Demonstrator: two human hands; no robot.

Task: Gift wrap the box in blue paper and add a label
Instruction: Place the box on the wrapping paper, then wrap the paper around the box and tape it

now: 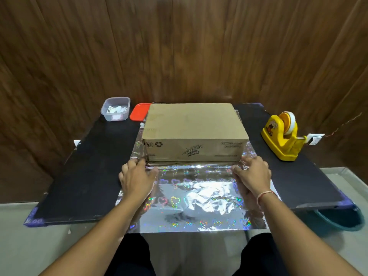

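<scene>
A brown cardboard box (193, 126) lies flat on a shiny holographic wrapping sheet with heart prints (191, 198), which spreads toward me over the black table top (89, 172). My left hand (137, 176) rests on the sheet by the box's near left corner, fingers curled at the paper's edge. By the near right corner, my right hand (252, 174) does the same, and a thread band circles its wrist. Whether either hand pinches the paper is not plain. A clear tub with small paper labels (115, 109) stands at the back left.
A yellow tape dispenser (282, 136) sits at the table's right side. An orange-red lid (138, 114) lies between the tub and the box. A teal basin (338, 220) shows below the table's right corner. A wood-panel wall stands behind.
</scene>
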